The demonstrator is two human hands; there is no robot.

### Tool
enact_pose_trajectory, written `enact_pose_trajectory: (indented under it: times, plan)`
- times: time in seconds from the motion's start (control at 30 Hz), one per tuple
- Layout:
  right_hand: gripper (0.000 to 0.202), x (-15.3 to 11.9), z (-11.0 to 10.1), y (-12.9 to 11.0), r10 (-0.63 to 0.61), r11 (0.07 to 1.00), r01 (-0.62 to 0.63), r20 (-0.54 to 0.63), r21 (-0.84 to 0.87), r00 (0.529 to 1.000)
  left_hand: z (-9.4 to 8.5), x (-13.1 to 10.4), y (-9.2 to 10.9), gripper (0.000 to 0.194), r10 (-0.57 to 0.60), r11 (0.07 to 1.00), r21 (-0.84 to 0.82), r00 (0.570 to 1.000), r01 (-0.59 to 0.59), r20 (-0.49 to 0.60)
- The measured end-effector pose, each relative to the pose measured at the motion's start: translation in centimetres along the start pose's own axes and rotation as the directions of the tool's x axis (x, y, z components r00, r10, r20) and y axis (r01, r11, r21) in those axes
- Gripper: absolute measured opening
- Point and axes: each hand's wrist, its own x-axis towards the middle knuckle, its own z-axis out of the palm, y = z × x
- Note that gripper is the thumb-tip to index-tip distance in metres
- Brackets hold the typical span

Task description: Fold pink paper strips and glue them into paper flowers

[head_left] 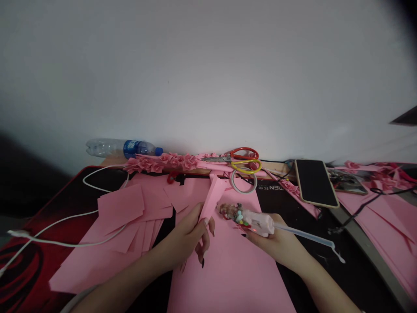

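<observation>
A large pink sheet [228,274] is spreading smooth and plain beneath both hands, running from the near edge toward the wall. To its left, smaller pink paper pieces [120,204] are overlapping in a loose, fanned pile. Above the sheet, the right hand [276,239] is grasping a glue gun [260,222], its fingers closing around the pale pink body. The gun's front half is looking rough and crusted, with brown, pale blue, green, yellow and red lumps showing, and its tip is pointing toward the left hand [190,234]. That hand is pinching a folded pink strip [212,198] between thumb and fingers, with its other fingers curling loosely below. The strip is standing at a tilt over the sheet, narrow and matte, its long creased edge showing; the gun's tip is sitting just beside it, though contact is hard to tell. Thinnest, a translucent glue stick [306,233] is protruding from the gun's rear, its far end bending.
</observation>
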Motion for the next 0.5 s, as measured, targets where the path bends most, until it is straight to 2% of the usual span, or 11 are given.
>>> enact_pose_trajectory:
  times: [0.17,0.5]
  plan:
    - [0.010,0.01,-0.04,0.27,-0.027,0.999,0.026,-0.053,-0.020,0.998,-0.04,-0.04,-0.10,0.015,0.008,1.000,-0.020,1.000,-0.008,0.019]
    - [0.013,0.04,-0.07,0.00,-0.009,1.000,0.009,-0.046,-0.007,0.999,-0.04,-0.12,-0.15,0.017,0.005,0.999,-0.050,1.000,-0.004,0.020]
